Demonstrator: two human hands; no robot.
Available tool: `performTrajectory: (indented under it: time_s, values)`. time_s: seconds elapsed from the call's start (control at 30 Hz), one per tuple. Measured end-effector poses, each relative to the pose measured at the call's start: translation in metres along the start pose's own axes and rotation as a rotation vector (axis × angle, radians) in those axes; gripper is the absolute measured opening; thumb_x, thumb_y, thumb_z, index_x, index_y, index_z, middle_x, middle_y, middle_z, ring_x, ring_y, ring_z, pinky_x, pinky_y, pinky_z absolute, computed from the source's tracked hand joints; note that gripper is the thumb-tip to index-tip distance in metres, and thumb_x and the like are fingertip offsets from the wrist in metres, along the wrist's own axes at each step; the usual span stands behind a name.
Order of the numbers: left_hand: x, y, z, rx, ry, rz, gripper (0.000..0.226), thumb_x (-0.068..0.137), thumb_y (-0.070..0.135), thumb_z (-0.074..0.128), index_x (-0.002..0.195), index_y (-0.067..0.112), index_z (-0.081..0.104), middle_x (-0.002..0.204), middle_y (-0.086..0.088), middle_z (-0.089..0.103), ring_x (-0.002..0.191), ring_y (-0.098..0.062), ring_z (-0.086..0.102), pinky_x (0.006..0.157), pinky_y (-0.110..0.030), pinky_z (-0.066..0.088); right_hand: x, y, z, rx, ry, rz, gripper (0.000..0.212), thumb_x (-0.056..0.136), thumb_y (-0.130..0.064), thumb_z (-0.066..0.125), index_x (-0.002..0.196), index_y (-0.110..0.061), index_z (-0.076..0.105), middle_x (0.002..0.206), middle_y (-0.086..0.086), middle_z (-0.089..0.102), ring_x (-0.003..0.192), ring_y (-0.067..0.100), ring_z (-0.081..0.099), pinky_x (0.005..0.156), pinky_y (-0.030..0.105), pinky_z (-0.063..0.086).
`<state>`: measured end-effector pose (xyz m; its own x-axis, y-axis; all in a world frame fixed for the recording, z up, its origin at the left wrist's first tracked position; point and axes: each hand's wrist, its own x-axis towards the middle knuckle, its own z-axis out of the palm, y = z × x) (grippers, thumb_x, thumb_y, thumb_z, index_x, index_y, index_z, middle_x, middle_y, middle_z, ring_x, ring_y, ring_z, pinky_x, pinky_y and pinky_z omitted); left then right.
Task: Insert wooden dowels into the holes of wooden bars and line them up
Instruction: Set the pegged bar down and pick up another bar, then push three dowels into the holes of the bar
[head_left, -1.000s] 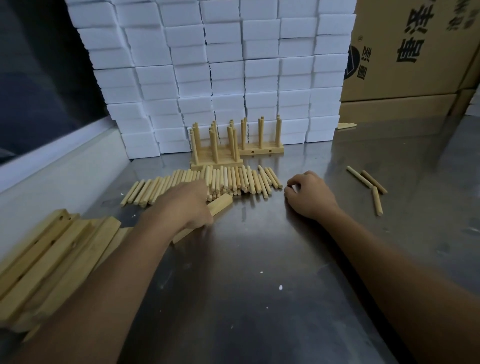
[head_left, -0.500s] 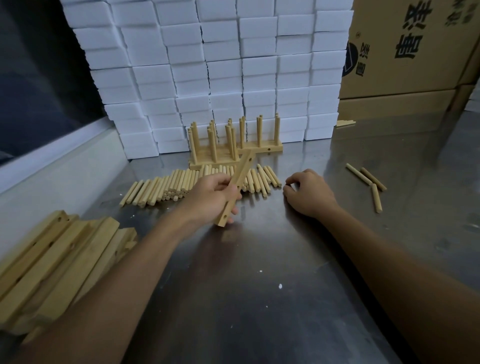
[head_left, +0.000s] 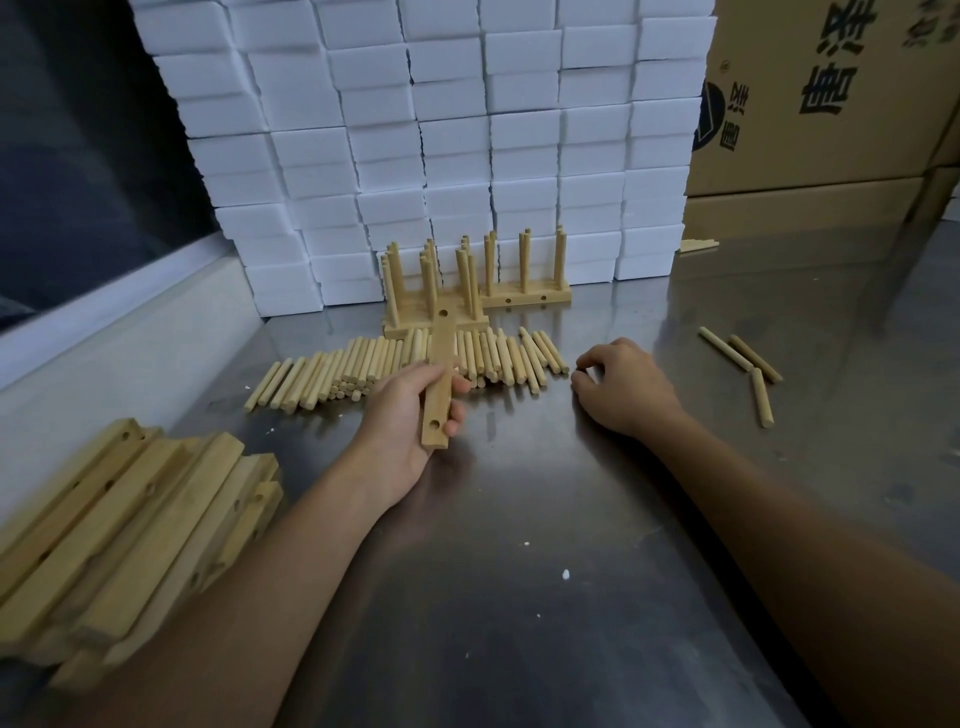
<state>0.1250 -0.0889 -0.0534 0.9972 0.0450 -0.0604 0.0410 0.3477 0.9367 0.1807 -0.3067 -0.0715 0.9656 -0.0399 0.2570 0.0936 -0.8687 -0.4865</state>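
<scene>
Bar (head_left: 439, 378) was light, rigid wood, gripped mid-length by the left hand (head_left: 410, 415), holes exposed. Right hand (head_left: 621, 387) rested loosely curled on the worktop (head_left: 519, 597), holding nothing visible.

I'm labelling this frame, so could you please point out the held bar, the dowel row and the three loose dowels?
Held bar (head_left: 440, 364): head view, mid-length on its top face.
Dowel row (head_left: 363, 364): head view, middle of the row's left half.
Loose dowels (head_left: 761, 397): head view, nearest dowel's shaft.
</scene>
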Motion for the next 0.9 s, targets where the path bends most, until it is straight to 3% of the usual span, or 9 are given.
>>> performTrajectory:
  time_s: [0.17, 0.33, 0.5, 0.63, 0.77, 0.9]
  values:
    - [0.001, 0.000, -0.002, -0.030, 0.015, -0.025, 0.023, 0.102, 0.018, 0.047, 0.104, 0.000, 0.061, 0.069, -0.008, 0.063, 0.051, -0.015, 0.058, 0.042, -0.022, 0.046, 0.000, 0.000, 0.000, -0.027, 0.001, -0.015, 0.033, 0.099, -0.029, 0.054, 0.126, -0.015, 0.064, 0.130, 0.008, 0.055, 0.109, 0.023, 0.056, 0.088, 0.034, 0.046]
    - [0.001, 0.000, -0.002, -0.036, 0.037, -0.025, 0.022, 0.102, 0.017, 0.047, 0.106, 0.000, 0.061, 0.070, -0.009, 0.063, 0.053, -0.016, 0.060, 0.045, -0.024, 0.049, -0.009, -0.006, -0.001, -0.083, 0.075, -0.117, 0.036, 0.099, -0.029, 0.056, 0.132, -0.016, 0.060, 0.129, 0.007, 0.059, 0.117, 0.024, 0.053, 0.100, 0.039, 0.047]
    - [0.000, 0.001, -0.001, -0.075, 0.028, -0.042, 0.023, 0.102, 0.017, 0.046, 0.110, -0.001, 0.058, 0.067, -0.008, 0.063, 0.052, -0.015, 0.060, 0.046, -0.022, 0.048, -0.021, -0.024, -0.002, -0.110, 0.297, -0.367, 0.033, 0.097, -0.037, 0.057, 0.122, -0.016, 0.064, 0.108, 0.004, 0.065, 0.100, 0.023, 0.058, 0.088, 0.038, 0.045]
    - [-0.001, 0.001, 0.000, -0.113, 0.040, -0.043, 0.022, 0.102, 0.018, 0.047, 0.110, 0.000, 0.058, 0.067, -0.008, 0.062, 0.052, -0.015, 0.059, 0.045, -0.022, 0.048, -0.026, -0.045, 0.008, -0.208, 0.312, -0.502, 0.039, 0.092, -0.048, 0.062, 0.116, -0.017, 0.063, 0.099, 0.002, 0.063, 0.086, 0.020, 0.058, 0.083, 0.036, 0.046]
    - [-0.001, 0.000, 0.001, -0.118, 0.054, -0.032, 0.021, 0.102, 0.018, 0.048, 0.105, 0.000, 0.059, 0.066, -0.008, 0.061, 0.050, -0.015, 0.058, 0.044, -0.022, 0.047, -0.025, -0.058, 0.016, -0.296, 0.286, -0.487, 0.034, 0.088, -0.047, 0.065, 0.102, -0.016, 0.063, 0.097, 0.004, 0.064, 0.088, 0.027, 0.060, 0.081, 0.036, 0.039]
    - [0.000, 0.000, 0.001, -0.113, 0.061, -0.024, 0.019, 0.101, 0.017, 0.050, 0.103, 0.001, 0.059, 0.068, -0.009, 0.060, 0.051, -0.016, 0.058, 0.044, -0.023, 0.047, -0.025, -0.059, 0.020, -0.326, 0.253, -0.450, 0.026, 0.092, -0.041, 0.060, 0.101, -0.017, 0.063, 0.099, 0.004, 0.065, 0.090, 0.027, 0.060, 0.082, 0.037, 0.039]
